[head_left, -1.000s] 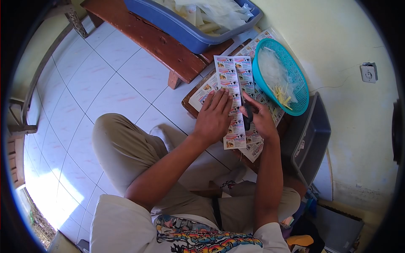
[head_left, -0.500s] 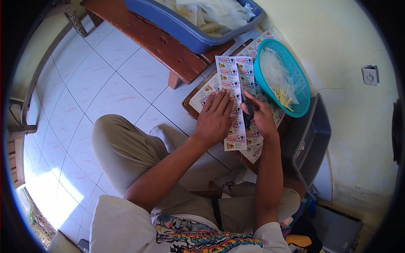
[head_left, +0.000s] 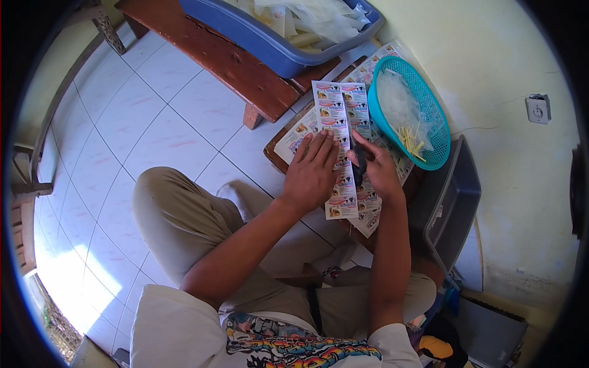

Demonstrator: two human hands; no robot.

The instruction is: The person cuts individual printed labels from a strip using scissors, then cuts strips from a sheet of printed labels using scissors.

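My left hand (head_left: pixel 311 175) lies flat, fingers stretched out, on a long strip of printed labels (head_left: pixel 341 207). The labels repeat a small coloured picture with a cow-like figure. In my right hand (head_left: pixel 381 173) is a pair of scissors with black handles (head_left: pixel 360 167). Its blades lie along the strip's right edge, beside another column of labels (head_left: pixel 356 101). How far the blades are apart cannot be made out. More printed label sheets (head_left: pixel 297 138) lie underneath on a low wooden table (head_left: pixel 270 149).
A turquoise basket (head_left: pixel 443 144) with clear plastic bags (head_left: pixel 399 101) and yellow strips stands at the right. Behind are a blue tub (head_left: pixel 279 61) of plastic packets and a red-brown bench (head_left: pixel 233 67). A grey bin (head_left: pixel 457 202) is by the wall.
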